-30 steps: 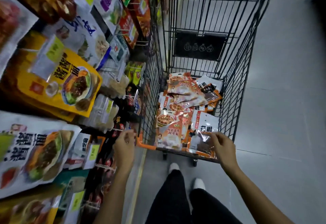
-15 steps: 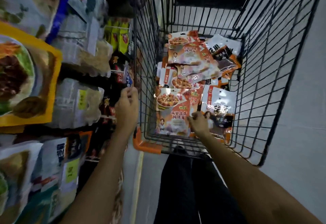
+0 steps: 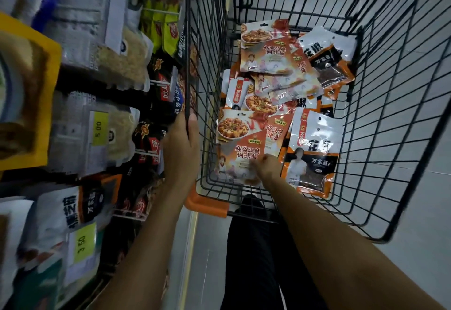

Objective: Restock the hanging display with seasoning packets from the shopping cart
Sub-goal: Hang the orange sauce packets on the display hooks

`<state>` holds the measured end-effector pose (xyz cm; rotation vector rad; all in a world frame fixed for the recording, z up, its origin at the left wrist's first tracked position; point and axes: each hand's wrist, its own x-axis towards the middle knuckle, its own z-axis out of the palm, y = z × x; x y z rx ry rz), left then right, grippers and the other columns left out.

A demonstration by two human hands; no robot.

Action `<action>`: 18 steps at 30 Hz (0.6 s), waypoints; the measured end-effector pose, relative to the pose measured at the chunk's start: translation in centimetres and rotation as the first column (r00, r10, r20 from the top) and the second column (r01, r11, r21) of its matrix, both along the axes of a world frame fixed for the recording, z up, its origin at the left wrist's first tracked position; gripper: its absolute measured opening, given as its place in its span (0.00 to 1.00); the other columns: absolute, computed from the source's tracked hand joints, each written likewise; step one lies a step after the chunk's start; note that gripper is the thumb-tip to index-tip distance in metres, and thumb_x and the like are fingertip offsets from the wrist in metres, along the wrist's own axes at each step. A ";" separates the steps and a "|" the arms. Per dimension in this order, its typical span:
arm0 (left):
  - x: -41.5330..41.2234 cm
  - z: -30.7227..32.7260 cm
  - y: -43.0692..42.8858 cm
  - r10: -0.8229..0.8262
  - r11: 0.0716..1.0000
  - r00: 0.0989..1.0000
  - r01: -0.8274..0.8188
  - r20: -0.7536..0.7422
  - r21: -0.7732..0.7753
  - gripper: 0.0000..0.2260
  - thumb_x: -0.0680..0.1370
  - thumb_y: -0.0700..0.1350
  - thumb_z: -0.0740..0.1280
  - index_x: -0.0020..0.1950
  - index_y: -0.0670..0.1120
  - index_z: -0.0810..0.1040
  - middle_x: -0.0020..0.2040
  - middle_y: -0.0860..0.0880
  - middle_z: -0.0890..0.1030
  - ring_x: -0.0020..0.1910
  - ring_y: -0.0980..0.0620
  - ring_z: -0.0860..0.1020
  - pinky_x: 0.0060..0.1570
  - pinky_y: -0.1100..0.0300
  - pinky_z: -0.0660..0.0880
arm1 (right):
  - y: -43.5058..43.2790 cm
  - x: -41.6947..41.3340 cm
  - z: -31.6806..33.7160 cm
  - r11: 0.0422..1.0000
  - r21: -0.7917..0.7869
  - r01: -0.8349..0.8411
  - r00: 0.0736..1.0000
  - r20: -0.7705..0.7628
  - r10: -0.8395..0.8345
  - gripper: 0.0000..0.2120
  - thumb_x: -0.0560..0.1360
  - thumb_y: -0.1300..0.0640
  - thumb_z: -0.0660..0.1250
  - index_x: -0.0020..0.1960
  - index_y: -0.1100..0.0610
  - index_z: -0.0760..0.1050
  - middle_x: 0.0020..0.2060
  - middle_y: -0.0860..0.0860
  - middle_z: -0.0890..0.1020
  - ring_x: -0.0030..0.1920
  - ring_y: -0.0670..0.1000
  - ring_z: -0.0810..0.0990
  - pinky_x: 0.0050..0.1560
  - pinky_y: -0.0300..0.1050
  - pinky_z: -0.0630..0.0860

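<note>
Left hand (image 3: 181, 143) is wrapped round the shopping cart (image 3: 207, 203) rim; right hand (image 3: 267, 167) is laid on a seasoning packet (image 3: 240, 150), grip indiscernible.

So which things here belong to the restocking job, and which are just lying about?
Job: shopping cart, mapo tofu packets, pepper packets, hanging display, left hand gripping cart rim, right hand touching a packet.
Lying about: yellow price tags, clear grain bags, floor.
</note>
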<state>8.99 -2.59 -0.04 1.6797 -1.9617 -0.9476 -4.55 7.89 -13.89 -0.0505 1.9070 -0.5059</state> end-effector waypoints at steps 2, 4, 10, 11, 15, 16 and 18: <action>0.1 0.2 0.0 -0.006 1.000 1.000 0.006 0.006 -0.002 0.15 0.84 0.48 0.53 0.57 0.42 0.76 0.39 0.49 0.77 0.36 0.51 0.74 0.36 0.59 0.66 | -0.2 0.1 0.5 0.997 -0.063 -0.043 0.999 -0.023 0.041 0.10 0.80 0.58 0.63 0.58 0.63 0.73 0.53 0.59 0.80 0.48 0.55 0.80 0.41 0.44 0.79; 0.2 0.3 -0.1 -0.016 1.000 1.000 0.016 0.012 0.009 0.15 0.84 0.48 0.53 0.57 0.42 0.76 0.40 0.51 0.76 0.38 0.52 0.74 0.37 0.61 0.66 | -0.5 -0.1 1.9 0.988 -0.152 -0.036 0.999 -0.020 0.033 0.13 0.80 0.59 0.62 0.61 0.66 0.72 0.55 0.61 0.79 0.54 0.59 0.79 0.51 0.52 0.78; 0.4 1.3 -0.3 -0.038 0.998 0.999 0.037 0.004 0.060 0.13 0.84 0.47 0.55 0.53 0.42 0.76 0.31 0.55 0.70 0.29 0.59 0.68 0.28 0.68 0.61 | -0.9 -2.9 6.8 0.928 -0.361 -0.088 0.979 -0.201 0.015 0.12 0.80 0.66 0.59 0.63 0.66 0.72 0.54 0.59 0.80 0.54 0.56 0.77 0.57 0.53 0.75; 0.3 1.7 -0.3 -0.027 0.997 1.000 0.027 0.009 0.072 0.13 0.84 0.47 0.55 0.54 0.41 0.76 0.32 0.53 0.72 0.30 0.58 0.69 0.30 0.66 0.63 | -0.7 -3.7 7.6 0.922 -0.384 -0.050 0.983 -0.185 -0.024 0.12 0.80 0.66 0.59 0.63 0.66 0.72 0.54 0.60 0.80 0.55 0.58 0.78 0.58 0.54 0.76; -0.4 4.2 0.2 0.075 0.994 0.993 -0.068 0.087 -0.082 0.16 0.82 0.44 0.59 0.67 0.39 0.71 0.58 0.44 0.78 0.56 0.49 0.75 0.53 0.66 0.67 | 0.4 -7.0 11.4 0.864 -0.469 0.184 0.983 0.085 -0.163 0.08 0.81 0.62 0.60 0.59 0.60 0.74 0.54 0.61 0.81 0.50 0.59 0.83 0.42 0.50 0.83; -0.9 4.9 0.3 0.068 0.988 0.994 -0.054 0.088 -0.145 0.17 0.81 0.44 0.61 0.68 0.39 0.70 0.62 0.43 0.76 0.61 0.48 0.73 0.57 0.66 0.65 | 0.7 -7.7 12.4 0.845 -0.488 0.218 0.975 0.147 -0.166 0.07 0.81 0.60 0.61 0.58 0.58 0.74 0.53 0.60 0.82 0.48 0.59 0.84 0.39 0.49 0.83; -2.2 5.9 0.4 0.015 0.989 0.999 -0.011 0.029 -0.147 0.20 0.79 0.46 0.65 0.69 0.40 0.69 0.64 0.44 0.74 0.63 0.52 0.71 0.59 0.71 0.63 | 1.2 -8.6 14.2 0.814 -0.511 0.276 0.952 0.263 -0.158 0.09 0.79 0.59 0.64 0.59 0.57 0.74 0.54 0.60 0.83 0.49 0.60 0.84 0.42 0.57 0.83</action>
